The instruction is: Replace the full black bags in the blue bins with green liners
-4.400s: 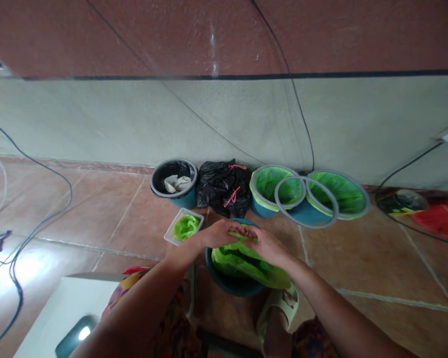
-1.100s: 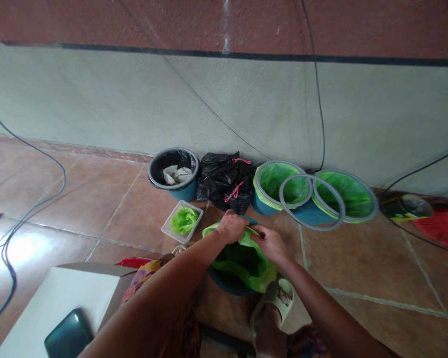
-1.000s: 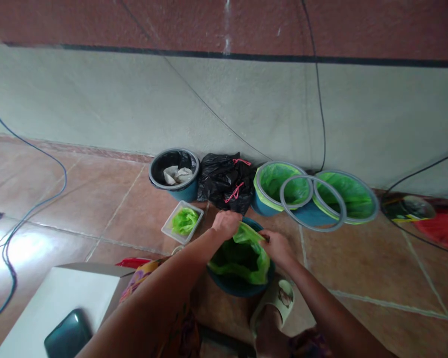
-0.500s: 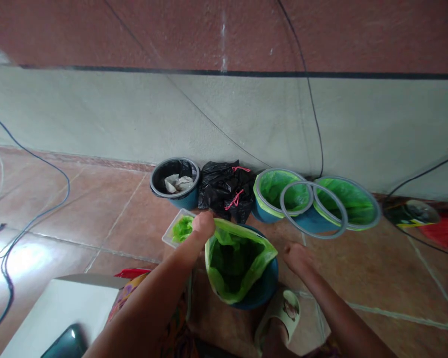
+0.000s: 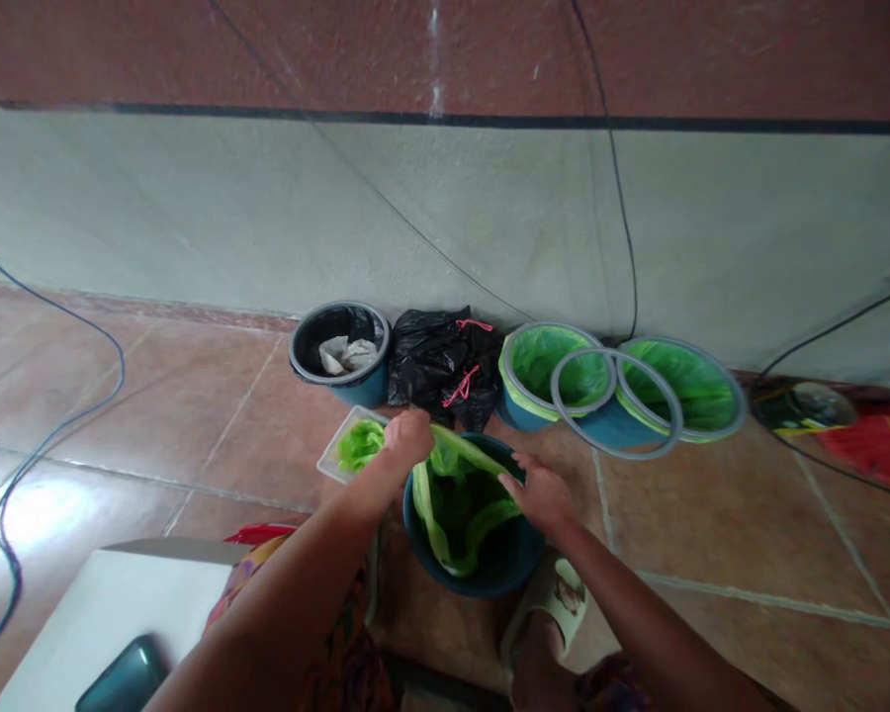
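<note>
A green bin bag (image 5: 431, 524) hangs inside a blue bin (image 5: 482, 585) on the floor in front of me, its mouth loose and partly sunk below the bin's rim. My left hand (image 5: 407, 437) is closed on the bag's far left edge. At the bag's right corner, my right hand (image 5: 545, 494) has thumb and fingers around the edge over the bin's far right rim. Beside my left hand lies a clear plastic tray (image 5: 329, 457) with more crumpled green bags (image 5: 359, 445) in it.
Along the wall stand a black-lined bin (image 5: 363, 388) with crumpled paper, tied black bags (image 5: 422, 356), and two green-lined bins (image 5: 523, 405) (image 5: 734, 396). A loose grey ring (image 5: 623, 451) leans across them. A white box (image 5: 111, 603) carries a dark case (image 5: 123, 677). Cables (image 5: 81, 420) trail at left.
My right hand has moved left onto the bag's right corner. The bag's mouth has dropped lower into the bin, baring more of the rim. My left hand keeps its hold.
</note>
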The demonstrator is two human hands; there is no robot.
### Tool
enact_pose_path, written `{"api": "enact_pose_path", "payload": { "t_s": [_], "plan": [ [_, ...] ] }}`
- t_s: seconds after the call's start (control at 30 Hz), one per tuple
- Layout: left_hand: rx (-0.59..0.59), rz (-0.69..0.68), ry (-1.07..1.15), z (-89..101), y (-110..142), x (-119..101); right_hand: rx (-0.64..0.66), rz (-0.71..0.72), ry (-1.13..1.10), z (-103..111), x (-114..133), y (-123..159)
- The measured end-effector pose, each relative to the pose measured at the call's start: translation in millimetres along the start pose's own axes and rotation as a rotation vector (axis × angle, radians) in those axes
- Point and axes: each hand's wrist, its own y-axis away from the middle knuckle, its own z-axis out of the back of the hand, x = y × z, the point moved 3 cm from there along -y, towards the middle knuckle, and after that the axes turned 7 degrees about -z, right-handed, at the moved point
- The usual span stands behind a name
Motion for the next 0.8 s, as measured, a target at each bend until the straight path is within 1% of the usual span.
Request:
{"api": "enact_pose_path", "payload": {
  "t_s": [0.1,0.17,0.23,0.3,0.43,0.53,0.6,0.73,0.8],
  "plan": [
    [-0.028,-0.117,0.010,5.7,5.3,-12.4,0.057,0.031,0.045,-5.0,9.0,-2.4],
    [-0.059,-0.149,0.036,11.3,7.3,-16.8,0.110,0.032,0.101,-7.9,12.7,-3.3],
    [-0.085,-0.107,0.069,18.2,7.2,-14.2,0.157,0.024,0.171,-10.2,13.8,-2.9],
    [-0.106,-0.035,0.092,25.6,5.6,-5.7,0.176,0.008,0.230,-11.2,12.1,-1.7],
    [-0.116,0.096,0.090,35.9,2.5,18.1,0.137,-0.021,0.251,-8.3,2.6,-1.1],
    [-0.128,0.171,0.075,37.7,2.3,33.1,0.081,-0.046,0.215,-2.2,-8.4,-3.5],
    [-0.125,0.210,0.068,36.9,2.6,40.1,0.065,-0.070,0.185,1.9,-16.8,-5.2],
    [-0.100,0.256,0.041,36.4,3.1,47.8,0.048,-0.102,0.129,8.4,-33.7,-7.0],
    [-0.073,0.258,0.018,36.8,3.0,48.6,0.050,-0.112,0.106,11.1,-42.1,-7.8]
  ]
}}
